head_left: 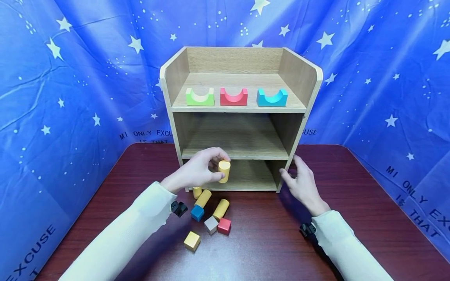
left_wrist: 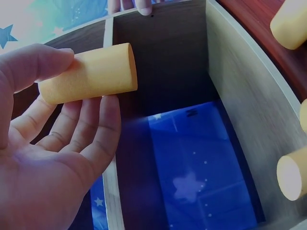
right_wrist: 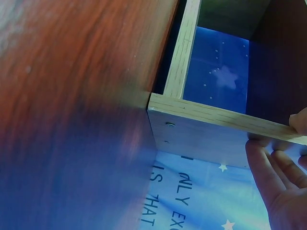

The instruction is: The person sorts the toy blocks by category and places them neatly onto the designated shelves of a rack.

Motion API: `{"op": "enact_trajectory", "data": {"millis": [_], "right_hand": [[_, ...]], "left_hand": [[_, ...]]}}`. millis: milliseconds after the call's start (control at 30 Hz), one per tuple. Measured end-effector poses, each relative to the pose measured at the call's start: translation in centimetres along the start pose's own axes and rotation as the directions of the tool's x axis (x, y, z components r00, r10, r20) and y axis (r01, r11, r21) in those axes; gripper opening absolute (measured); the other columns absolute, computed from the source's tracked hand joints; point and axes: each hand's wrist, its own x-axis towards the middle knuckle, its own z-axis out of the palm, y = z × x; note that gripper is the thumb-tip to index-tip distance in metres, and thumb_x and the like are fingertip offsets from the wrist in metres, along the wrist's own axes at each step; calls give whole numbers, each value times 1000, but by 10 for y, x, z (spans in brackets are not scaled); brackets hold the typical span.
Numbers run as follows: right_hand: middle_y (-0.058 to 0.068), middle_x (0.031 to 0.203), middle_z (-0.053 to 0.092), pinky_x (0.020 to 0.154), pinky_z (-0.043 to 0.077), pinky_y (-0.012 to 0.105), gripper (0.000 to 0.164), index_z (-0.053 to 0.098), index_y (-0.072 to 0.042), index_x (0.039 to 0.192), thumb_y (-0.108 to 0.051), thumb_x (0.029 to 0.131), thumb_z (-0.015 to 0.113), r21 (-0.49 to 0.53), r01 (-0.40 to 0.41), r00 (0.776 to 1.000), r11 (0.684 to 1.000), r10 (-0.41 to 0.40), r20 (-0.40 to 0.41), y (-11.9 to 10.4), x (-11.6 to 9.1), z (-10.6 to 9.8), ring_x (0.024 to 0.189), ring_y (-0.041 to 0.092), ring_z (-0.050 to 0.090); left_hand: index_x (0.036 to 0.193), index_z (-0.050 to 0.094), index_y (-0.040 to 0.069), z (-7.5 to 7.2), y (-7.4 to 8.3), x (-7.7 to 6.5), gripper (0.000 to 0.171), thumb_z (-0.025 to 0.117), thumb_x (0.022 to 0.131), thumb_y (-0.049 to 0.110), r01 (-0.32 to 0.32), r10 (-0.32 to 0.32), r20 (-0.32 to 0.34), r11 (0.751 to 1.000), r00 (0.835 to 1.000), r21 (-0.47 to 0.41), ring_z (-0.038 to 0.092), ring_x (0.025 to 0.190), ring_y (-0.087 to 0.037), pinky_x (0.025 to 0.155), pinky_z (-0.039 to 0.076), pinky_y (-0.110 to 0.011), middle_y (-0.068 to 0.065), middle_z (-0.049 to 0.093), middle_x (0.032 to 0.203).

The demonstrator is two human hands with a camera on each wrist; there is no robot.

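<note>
My left hand (head_left: pixel 204 168) pinches a yellow wooden cylinder (head_left: pixel 224 171) between thumb and fingers, in front of the lowest compartment of a wooden shelf (head_left: pixel 239 110). In the left wrist view the cylinder (left_wrist: pixel 91 72) lies across the fingertips, thumb on its other side. My right hand (head_left: pixel 303 184) grips the shelf's right side panel low down. The right wrist view has the thumb at the panel's front edge (right_wrist: pixel 230 116) and the fingers (right_wrist: pixel 283 172) against its outer face. Below the left hand lie more yellow cylinders (head_left: pixel 220 209), one partly hidden by that hand.
On the tabletop (head_left: pixel 267 242) lie a blue cube (head_left: pixel 197 213), a grey cube (head_left: pixel 211 225), a red cube (head_left: pixel 224 226) and a yellow cube (head_left: pixel 191 241). Green (head_left: pixel 200 97), red (head_left: pixel 233 97) and blue (head_left: pixel 272 98) notched blocks stand on the top shelf. A starry blue cloth (head_left: pixel 88 78) hangs behind.
</note>
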Motion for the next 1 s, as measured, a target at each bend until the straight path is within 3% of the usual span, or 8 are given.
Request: {"op": "enact_trajectory", "data": {"millis": [1000], "right_hand": [[16, 106, 62, 69, 54, 45, 46, 53, -5, 126, -7, 83, 69, 9, -3, 1000, 1000, 3, -2, -1, 0, -1, 96, 26, 62]], "left_hand": [[106, 58, 11, 7, 23, 31, 33, 72, 78, -1, -96, 96, 7, 995, 995, 12, 59, 79, -13, 74, 52, -27, 0, 60, 95]]}}
